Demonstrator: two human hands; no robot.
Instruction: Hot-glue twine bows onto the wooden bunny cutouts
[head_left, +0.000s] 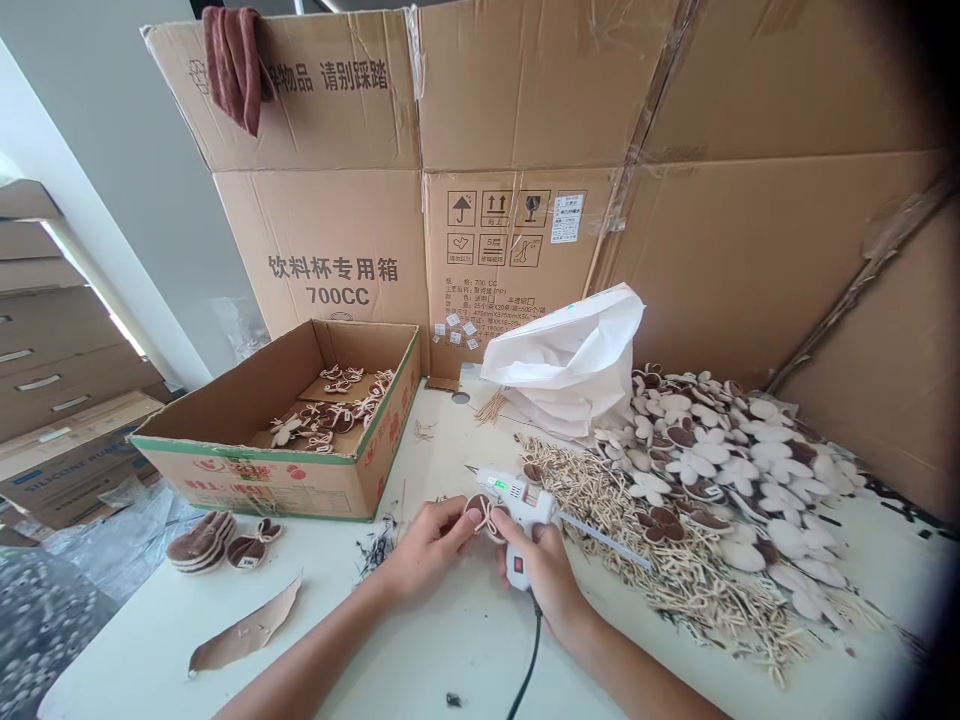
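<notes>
1. Flattened cardboard (525, 130) stands behind a white table (427, 660), closing off its far edge, with a brown towel (234, 70) hung over the top.
2. Left hand (429, 545) is narrowed to a pinch on a small brown-and-cream disc (480, 515) with a looped cord, holding it up off the table.
3. Right hand (536, 575) is closed around the grip of a glue gun (521, 495). A glue stick (604, 538) juts from the gun's back, and a black cable (531, 655) trails from its base toward the person.
4. The disc sits between the hands, right beside the gun, apparently so both hands can work at one spot without reaching.
5. A heap of cream cords (660, 545) and a pile of loose discs (720, 470) spread to the right, seemingly kept within easy reach. A white plastic bag (566, 365) sits behind them.
6. To the left, an open carton (247, 470) holds looped pieces (330, 410), apparently kept apart from the loose pile. A stack of brown discs (201, 543) and a dried leaf (244, 625) lie nearer the table's edge.
</notes>
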